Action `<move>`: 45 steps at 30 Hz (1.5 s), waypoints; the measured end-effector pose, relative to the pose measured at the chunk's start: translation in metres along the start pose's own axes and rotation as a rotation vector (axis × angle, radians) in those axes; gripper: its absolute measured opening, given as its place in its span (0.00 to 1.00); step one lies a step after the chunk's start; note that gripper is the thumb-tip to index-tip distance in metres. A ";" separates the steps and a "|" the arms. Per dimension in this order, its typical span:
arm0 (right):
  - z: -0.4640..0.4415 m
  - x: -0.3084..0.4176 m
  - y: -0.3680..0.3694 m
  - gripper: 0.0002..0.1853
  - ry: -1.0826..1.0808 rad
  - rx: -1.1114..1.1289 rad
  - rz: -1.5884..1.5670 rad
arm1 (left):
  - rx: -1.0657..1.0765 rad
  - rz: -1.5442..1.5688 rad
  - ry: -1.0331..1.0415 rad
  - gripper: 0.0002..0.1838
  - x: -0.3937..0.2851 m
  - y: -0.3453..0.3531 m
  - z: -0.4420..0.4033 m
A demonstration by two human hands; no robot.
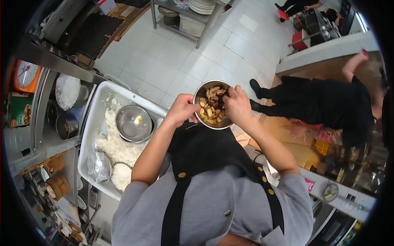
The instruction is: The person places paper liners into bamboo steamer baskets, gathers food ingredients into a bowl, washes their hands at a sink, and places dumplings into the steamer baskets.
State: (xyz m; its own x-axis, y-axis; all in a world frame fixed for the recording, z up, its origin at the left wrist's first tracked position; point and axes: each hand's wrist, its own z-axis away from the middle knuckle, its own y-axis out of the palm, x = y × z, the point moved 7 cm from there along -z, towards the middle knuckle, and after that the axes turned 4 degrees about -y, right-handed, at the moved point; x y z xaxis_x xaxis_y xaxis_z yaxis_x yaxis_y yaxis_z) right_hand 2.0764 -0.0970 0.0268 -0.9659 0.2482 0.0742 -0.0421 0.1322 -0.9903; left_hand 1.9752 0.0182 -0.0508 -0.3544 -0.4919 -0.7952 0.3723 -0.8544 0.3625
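Observation:
A round metal bowl [213, 126] is in front of my apron, with pale yellow pieces [210, 114] on its near side and browner pieces [214, 93] on its far side. My left hand [183, 110] grips the bowl's left rim, thumb over the edge. At the right rim, my right hand [239, 105] has its fingers bent down into the bowl. Its fingertips are among the dark pieces, and what they hold, if anything, is hidden.
To the left, a white tub [91, 137] holds white powder [115, 149], an empty-looking steel bowl [134, 124] and a plastic-covered bowl [98, 167]. A person in black [320, 102] stands at the right. Ahead is a metal shelf [196, 17] with plates.

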 end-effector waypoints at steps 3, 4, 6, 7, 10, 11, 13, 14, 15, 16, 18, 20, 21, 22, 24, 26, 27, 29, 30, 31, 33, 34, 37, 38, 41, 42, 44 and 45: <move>-0.052 -0.009 -0.005 0.10 -0.034 -0.033 -0.039 | -0.068 0.047 -0.012 0.04 -0.023 -0.027 -0.016; -0.069 -0.008 -0.011 0.08 -0.068 -0.070 -0.052 | -0.089 0.069 0.007 0.04 -0.033 -0.035 -0.019; -0.099 -0.004 -0.010 0.09 -0.161 -0.013 -0.141 | -0.139 0.107 0.043 0.03 -0.047 -0.053 -0.024; -0.114 -0.001 -0.006 0.10 -0.219 0.043 -0.223 | -0.162 0.129 0.065 0.03 -0.054 -0.062 -0.027; -0.176 -0.002 0.002 0.10 -0.280 0.020 -0.380 | -0.253 0.212 0.094 0.02 -0.067 -0.089 -0.037; -0.198 -0.001 0.000 0.10 -0.305 -0.051 -0.473 | -0.282 0.220 0.105 0.02 -0.071 -0.100 -0.043; -0.237 0.009 0.005 0.09 -0.381 -0.048 -0.429 | -0.351 0.226 0.104 0.02 -0.076 -0.120 -0.054; -0.255 0.013 0.007 0.09 -0.429 -0.048 -0.374 | -0.394 0.215 0.128 0.01 -0.084 -0.129 -0.058; -0.274 0.010 0.009 0.09 -0.464 -0.045 -0.392 | -0.431 0.226 0.135 0.01 -0.091 -0.138 -0.060; -0.295 0.004 0.017 0.09 -0.486 0.050 -0.382 | -0.457 0.237 0.120 0.01 -0.097 -0.146 -0.064; -0.333 0.000 0.037 0.10 -0.529 0.263 -0.317 | -0.556 0.267 0.135 0.01 -0.114 -0.165 -0.071; -0.350 0.007 0.059 0.12 -0.678 0.217 -0.337 | -0.636 0.357 0.183 0.01 -0.128 -0.176 -0.082; -0.360 0.010 0.063 0.14 -0.754 0.170 -0.339 | -0.681 0.400 0.194 0.01 -0.133 -0.184 -0.090; -0.374 0.010 0.066 0.16 -0.780 0.271 -0.366 | -0.728 0.407 0.186 0.01 -0.144 -0.188 -0.093; -0.411 0.003 0.066 0.18 -0.809 0.403 -0.416 | -0.801 0.426 0.188 0.01 -0.162 -0.198 -0.103; -0.448 -0.002 0.039 0.17 -0.895 0.280 -0.490 | -0.873 0.467 0.233 0.01 -0.184 -0.205 -0.109; -0.467 -0.002 0.021 0.16 -0.907 0.163 -0.570 | -0.887 0.488 0.246 0.02 -0.194 -0.208 -0.110; -0.489 0.009 0.013 0.13 -1.025 0.149 -0.616 | -0.976 0.509 0.285 0.02 -0.209 -0.217 -0.111; -0.494 0.015 0.021 0.12 -1.135 0.172 -0.536 | -0.982 0.542 0.314 0.02 -0.215 -0.222 -0.112; -0.501 0.025 0.021 0.11 -1.243 0.184 -0.449 | -0.986 0.570 0.349 0.02 -0.224 -0.228 -0.111; -0.534 0.044 0.002 0.10 -1.285 0.234 -0.469 | -1.056 0.568 0.376 0.02 -0.229 -0.242 -0.103; -0.557 0.057 -0.021 0.12 -1.299 0.170 -0.596 | -1.096 0.607 0.391 0.02 -0.230 -0.247 -0.097; -0.612 0.110 -0.099 0.13 -1.371 0.056 -0.913 | -1.192 0.691 0.434 0.03 -0.219 -0.270 -0.084; -0.630 0.134 -0.118 0.14 -1.403 0.054 -0.987 | -1.219 0.702 0.429 0.03 -0.220 -0.276 -0.077; -0.666 0.224 -0.164 0.15 -1.555 -0.110 -0.915 | -1.309 0.720 0.499 0.02 -0.206 -0.312 -0.057; -0.674 0.258 -0.174 0.15 -1.629 -0.242 -0.923 | -1.305 0.718 0.496 0.02 -0.203 -0.321 -0.052; -0.688 0.331 -0.193 0.14 -1.625 -0.016 -1.043 | -1.424 0.692 0.547 0.04 -0.201 -0.351 -0.029; -0.697 0.376 -0.191 0.14 -1.627 0.073 -1.079 | -1.432 0.673 0.578 0.04 -0.204 -0.368 -0.018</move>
State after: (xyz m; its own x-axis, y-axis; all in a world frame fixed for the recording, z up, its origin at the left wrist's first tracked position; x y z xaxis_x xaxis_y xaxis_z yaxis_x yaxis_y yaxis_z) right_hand 1.8998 0.6398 0.3258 0.1922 -0.8797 0.4349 -0.6485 -0.4465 -0.6165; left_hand 1.9259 0.4365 -0.0307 0.3983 -0.2811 -0.8731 0.8560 0.4559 0.2438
